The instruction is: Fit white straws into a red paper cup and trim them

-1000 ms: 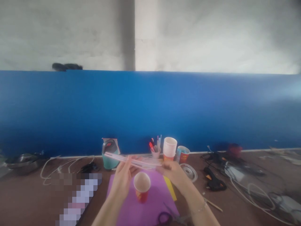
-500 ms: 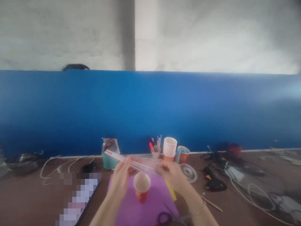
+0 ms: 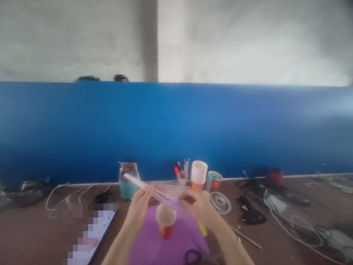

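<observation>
My left hand (image 3: 142,202) is closed round a bundle of thin pale pink-and-white sticks or straws (image 3: 135,181) in clear wrapping, which slants down to the right. At the bundle's lower right end is my right hand (image 3: 194,202), its fingers bent together; what they pinch is blurred. Below the bundle a red paper cup (image 3: 166,221) with a white inside stands upright on a purple sheet (image 3: 149,244). Scissors with dark handles (image 3: 193,256) lie on the sheet's front right part, and a yellow piece (image 3: 203,229) shows at its right edge.
Behind stand a teal container (image 3: 127,188), a pen cup (image 3: 182,179), stacked paper cups (image 3: 199,173) and another red cup (image 3: 215,181). To the right are a tape roll (image 3: 220,202), a glue gun (image 3: 251,213), a wooden stick (image 3: 249,239) and cables. A metal pan (image 3: 24,191) sits far left.
My right hand has shifted slightly left and down, near the bundle's end. The purple sheet's back edge looks more curved. A blurred dark shape has appeared above the blue partition.
</observation>
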The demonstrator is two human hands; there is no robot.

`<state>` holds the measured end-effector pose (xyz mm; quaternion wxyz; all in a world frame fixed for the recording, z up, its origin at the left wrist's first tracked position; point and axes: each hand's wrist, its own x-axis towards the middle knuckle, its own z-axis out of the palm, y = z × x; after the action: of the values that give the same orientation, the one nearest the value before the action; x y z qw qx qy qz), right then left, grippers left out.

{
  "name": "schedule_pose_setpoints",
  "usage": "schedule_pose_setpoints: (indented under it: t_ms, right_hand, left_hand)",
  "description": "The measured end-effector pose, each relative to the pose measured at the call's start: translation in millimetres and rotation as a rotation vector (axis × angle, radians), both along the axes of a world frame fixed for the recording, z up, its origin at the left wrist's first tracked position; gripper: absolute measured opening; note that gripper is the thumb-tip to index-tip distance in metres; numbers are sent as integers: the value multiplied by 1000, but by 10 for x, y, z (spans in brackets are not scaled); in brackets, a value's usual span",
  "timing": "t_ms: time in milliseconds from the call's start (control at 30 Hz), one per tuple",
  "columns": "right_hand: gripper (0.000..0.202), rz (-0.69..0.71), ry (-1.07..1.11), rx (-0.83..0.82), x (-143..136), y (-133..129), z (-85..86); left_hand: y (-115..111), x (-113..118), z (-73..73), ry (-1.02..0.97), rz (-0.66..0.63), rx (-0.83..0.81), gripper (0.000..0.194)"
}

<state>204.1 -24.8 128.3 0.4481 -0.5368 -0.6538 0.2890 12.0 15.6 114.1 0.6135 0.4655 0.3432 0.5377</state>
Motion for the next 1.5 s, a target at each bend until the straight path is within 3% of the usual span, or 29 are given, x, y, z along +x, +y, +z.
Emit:
schedule_pose_setpoints:
  t_ms: [167,300,400,500,667,767,900,1100,1300,1500]
  right_hand:
    - [14,47,-185,10,-138,-143,57]
    - [19,162,-370,91,-257,-357,171]
    - [22,263,-311,57,-323,-454,222]
    - [24,312,-248,-87,-343,-471,211]
    - [23,212,-362,-308,-400,-447,96]
    - [21,140,-374,-229,-472,-423,5]
    - [26,166,-324,-153,-490,-405,-37]
    - [27,395,-50,-345,-405,-398,48]
    - [20,251,-136,-396,-523,-498,116]
    - [16,224,-222,-620,-623,-705,463]
  left_hand:
    - [-6,-16,-4,102,-24,-2,43]
    - [-38,-115,93,183,-36,-41,43]
    - [-89,-200,188,181,-22,-38,40]
    - [-137,-248,249,193,-75,-42,39]
    - [-157,-248,258,295,-217,-40,40]
    - [-148,-249,256,328,-212,-39,40]
    - [-136,-277,262,290,-181,-16,38]
    - [-118,-334,220,179,-196,-10,38]
    - [-98,-534,163,128,-288,64,37]
    - [-206,-717,204,121,-368,117,33]
